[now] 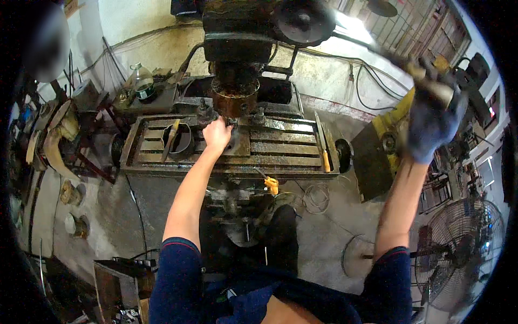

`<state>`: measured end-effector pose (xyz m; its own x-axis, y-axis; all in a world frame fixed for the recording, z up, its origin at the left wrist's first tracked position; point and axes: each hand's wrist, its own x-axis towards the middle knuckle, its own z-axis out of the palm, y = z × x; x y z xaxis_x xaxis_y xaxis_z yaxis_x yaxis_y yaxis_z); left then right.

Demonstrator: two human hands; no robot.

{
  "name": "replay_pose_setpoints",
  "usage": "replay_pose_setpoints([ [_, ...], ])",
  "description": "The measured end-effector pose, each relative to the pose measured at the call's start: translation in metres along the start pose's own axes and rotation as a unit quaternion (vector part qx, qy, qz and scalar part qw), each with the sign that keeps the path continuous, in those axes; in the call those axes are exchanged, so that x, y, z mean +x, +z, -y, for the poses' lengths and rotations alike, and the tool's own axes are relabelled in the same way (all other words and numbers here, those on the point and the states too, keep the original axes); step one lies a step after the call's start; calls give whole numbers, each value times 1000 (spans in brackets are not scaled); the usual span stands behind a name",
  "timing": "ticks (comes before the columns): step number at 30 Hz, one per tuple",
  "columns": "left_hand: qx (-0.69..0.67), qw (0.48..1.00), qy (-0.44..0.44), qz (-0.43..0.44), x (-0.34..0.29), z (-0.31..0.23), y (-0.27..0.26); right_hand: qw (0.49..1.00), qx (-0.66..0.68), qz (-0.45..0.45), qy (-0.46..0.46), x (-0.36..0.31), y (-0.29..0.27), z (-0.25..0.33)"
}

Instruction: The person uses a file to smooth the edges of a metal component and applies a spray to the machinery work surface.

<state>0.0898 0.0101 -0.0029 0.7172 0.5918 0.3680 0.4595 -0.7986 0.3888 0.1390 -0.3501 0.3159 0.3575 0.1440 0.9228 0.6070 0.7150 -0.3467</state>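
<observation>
My right hand (436, 121) clenched a blurred tool (435, 92)! Left hand (217, 134) curled near the spindle (234, 98); pinching what, I couldn't tell.

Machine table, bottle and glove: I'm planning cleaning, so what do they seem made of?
Machine table: probably metal, dark and grimy, glinting along its slots. Bottle: likely smooth clear plastic, being see-through; glass possible. Glove: apparently matte blue-grey fabric; blur hides any weave.

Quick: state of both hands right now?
Left hand: curled by the spindle; whether holding anything cannot be told.
Right hand: gloved, closed on a blurred bar.
</observation>
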Motion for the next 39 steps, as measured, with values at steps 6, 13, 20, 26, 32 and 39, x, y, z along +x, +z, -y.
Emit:
replay_pose_setpoints([
  [6,25,1000,12,-2,-4,-1,4,982,-183,-26,-29,-59,-5,-4],
  [13,21,1000,4,7,-1,-7,-1,925,-362,-116,-19,-56,0,2],
  [20,28,1000,-5,1,0,-5,4,933,-348,-86,-14,-58,14,0],
  [26,25,1000,-4,-2,-2,-8,2,907,-406,-103,-34,-70,2,-2],
  [32,33,999,-3,3,-3,-6,2,952,-293,-84,-28,-97,-8,-16],
  [39,-9,1000,13,24,-11,-6,-15,946,-298,-123,4,-105,-7,-15],
])
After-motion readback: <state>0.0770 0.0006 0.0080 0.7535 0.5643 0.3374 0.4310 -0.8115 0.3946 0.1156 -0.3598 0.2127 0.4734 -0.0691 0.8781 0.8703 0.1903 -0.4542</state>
